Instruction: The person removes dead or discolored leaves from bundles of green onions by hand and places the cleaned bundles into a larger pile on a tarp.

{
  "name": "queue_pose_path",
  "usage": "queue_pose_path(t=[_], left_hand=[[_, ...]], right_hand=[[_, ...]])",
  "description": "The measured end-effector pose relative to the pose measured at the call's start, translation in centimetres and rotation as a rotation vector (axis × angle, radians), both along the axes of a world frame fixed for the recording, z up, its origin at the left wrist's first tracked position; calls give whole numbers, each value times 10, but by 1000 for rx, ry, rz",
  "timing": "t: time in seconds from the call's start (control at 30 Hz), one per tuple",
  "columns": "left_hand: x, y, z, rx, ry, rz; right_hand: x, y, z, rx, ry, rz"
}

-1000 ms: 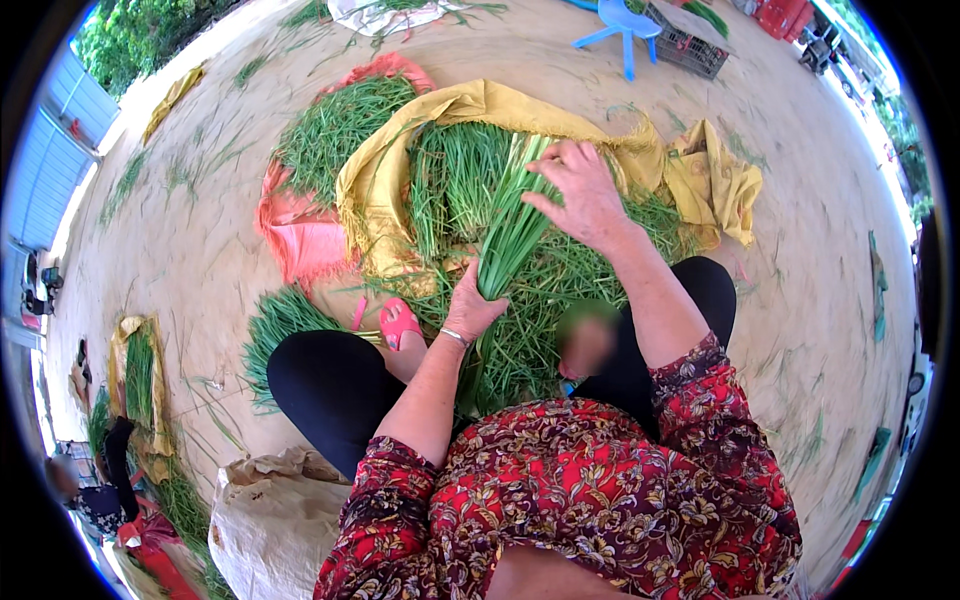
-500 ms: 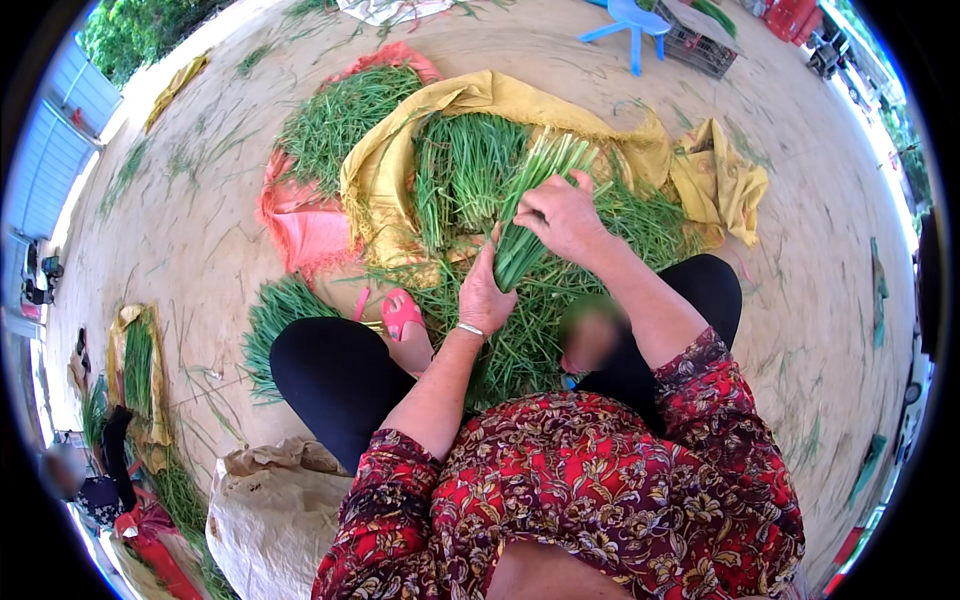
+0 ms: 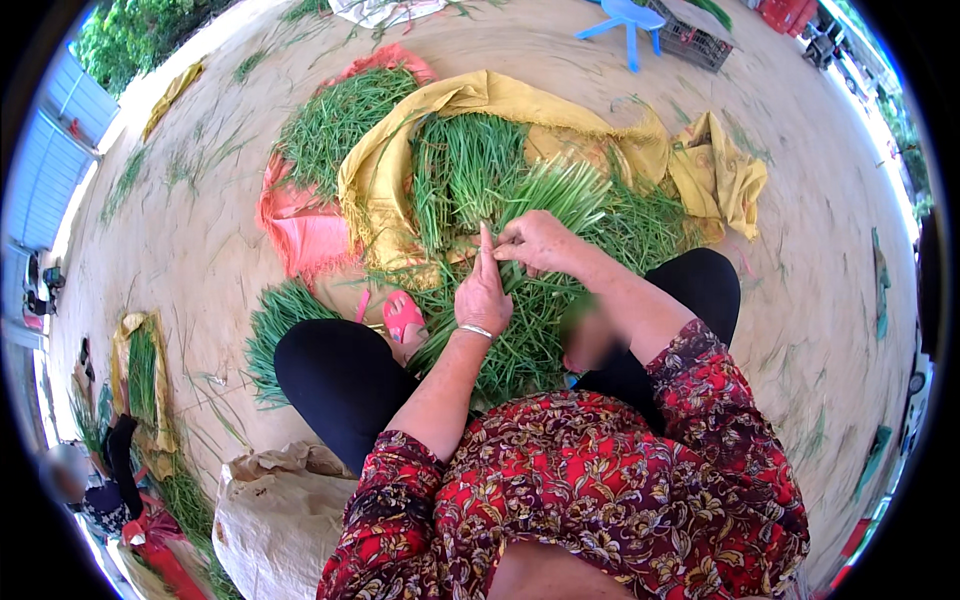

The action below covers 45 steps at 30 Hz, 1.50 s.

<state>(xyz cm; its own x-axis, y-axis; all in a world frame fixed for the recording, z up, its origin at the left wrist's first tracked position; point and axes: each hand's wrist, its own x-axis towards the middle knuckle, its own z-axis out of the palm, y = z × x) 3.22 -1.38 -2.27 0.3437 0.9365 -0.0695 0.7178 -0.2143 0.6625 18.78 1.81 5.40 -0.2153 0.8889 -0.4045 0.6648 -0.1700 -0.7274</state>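
A bunch of chives point(image 3: 568, 190) rests in my left hand point(image 3: 484, 297), pale stem ends fanned out toward the far right. That hand's fingers curl round the bunch, with the index finger pointing up. My right hand point(image 3: 540, 243) lies over the bunch, its thumb and fingertips pinched together beside the left index finger. Whatever those fingertips grip is too small to make out. Beneath both hands spreads a loose heap of chives point(image 3: 530, 345). Just beyond, sorted chives point(image 3: 470, 165) lie on a yellow woven sack point(image 3: 375, 185).
More chives point(image 3: 345, 125) sit on a pink sack point(image 3: 300, 225) at the far left. Another pile point(image 3: 280, 330) lies by my left knee, near a whitish sack point(image 3: 280, 510). A blue stool point(image 3: 628, 15) and a crate point(image 3: 692, 40) stand far off. Another person point(image 3: 105, 490) sits at lower left.
The bunch has tipped over to the right and its stem ends have fanned out. My right hand has come down and left, to the left hand's fingertips.
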Motion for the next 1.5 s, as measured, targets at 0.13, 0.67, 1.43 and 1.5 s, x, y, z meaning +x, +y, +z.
queue_pose_path(t=[0.13, 0.67, 1.43, 1.5], left_hand=[[-4, 5, 7, 29, -3, 20], [-18, 10, 21, 271, 164, 37], [12, -22, 18, 334, 132, -155], [-1, -9, 1, 358, 96, -118]], right_hand=[[0, -6, -1, -9, 298, -112], [52, -9, 8, 877, -427, -70], [115, -35, 73, 338, 1206, -501], [142, -44, 84, 370, 1075, -496]])
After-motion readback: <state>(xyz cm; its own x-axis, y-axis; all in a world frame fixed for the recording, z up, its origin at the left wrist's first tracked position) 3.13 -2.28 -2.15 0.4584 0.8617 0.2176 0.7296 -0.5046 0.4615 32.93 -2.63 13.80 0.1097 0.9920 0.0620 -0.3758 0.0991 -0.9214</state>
